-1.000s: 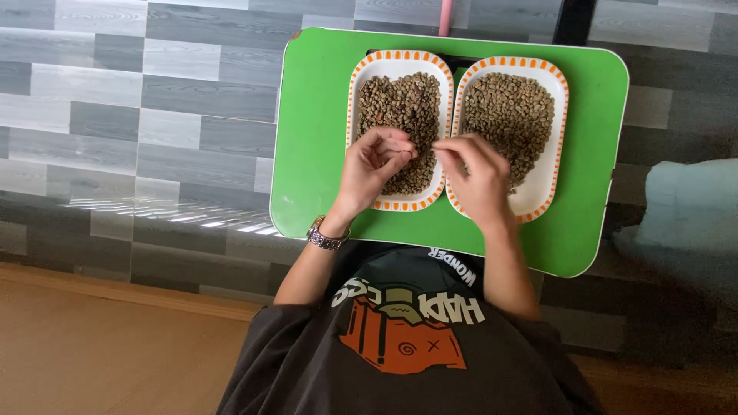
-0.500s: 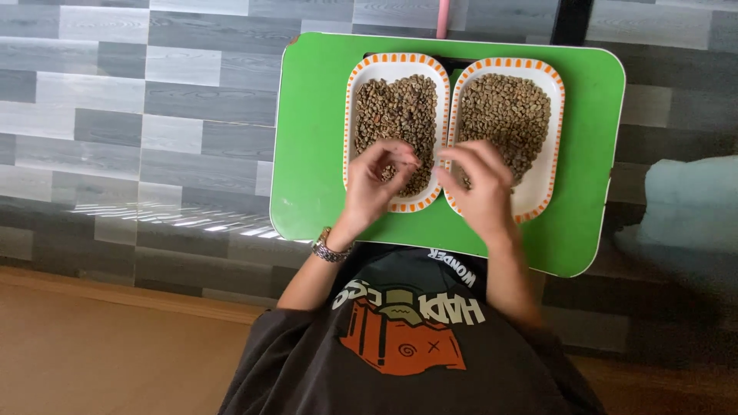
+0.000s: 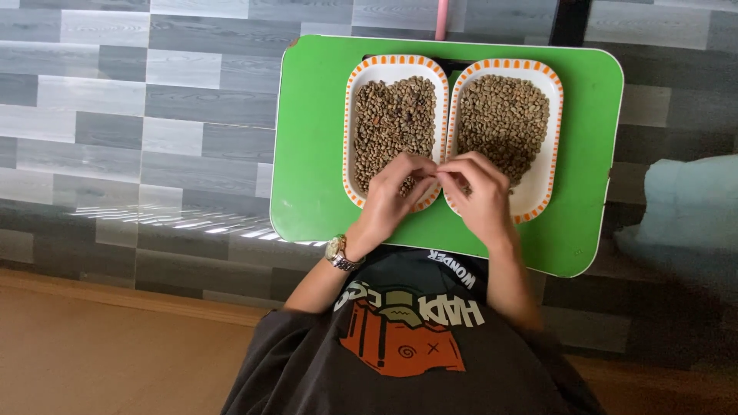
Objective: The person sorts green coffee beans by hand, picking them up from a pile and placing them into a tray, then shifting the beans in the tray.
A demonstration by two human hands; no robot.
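Two white oblong trays with orange-dashed rims lie side by side on a green lap table [image 3: 315,154]. The left tray [image 3: 350,115] and the right tray [image 3: 555,115] both hold greenish-brown beans [image 3: 503,115]. My left hand [image 3: 388,204], with a metal watch [image 3: 338,252] on its wrist, arches over the near end of the left tray. My right hand [image 3: 480,196] covers the near end of the right tray. Both hands' fingertips are pinched and meet above the gap between the trays. Anything held in the pinches is too small to see.
The table stands over my lap on a grey plank-patterned floor [image 3: 154,115]. A pink rod [image 3: 443,19] rises behind the table's far edge. A pale blue cushion [image 3: 684,207] lies at the right. Brown flooring [image 3: 100,353] is at the lower left.
Both hands have slid toward me, to the near ends of the trays. Their fingertips, slightly apart before, now touch between the trays.
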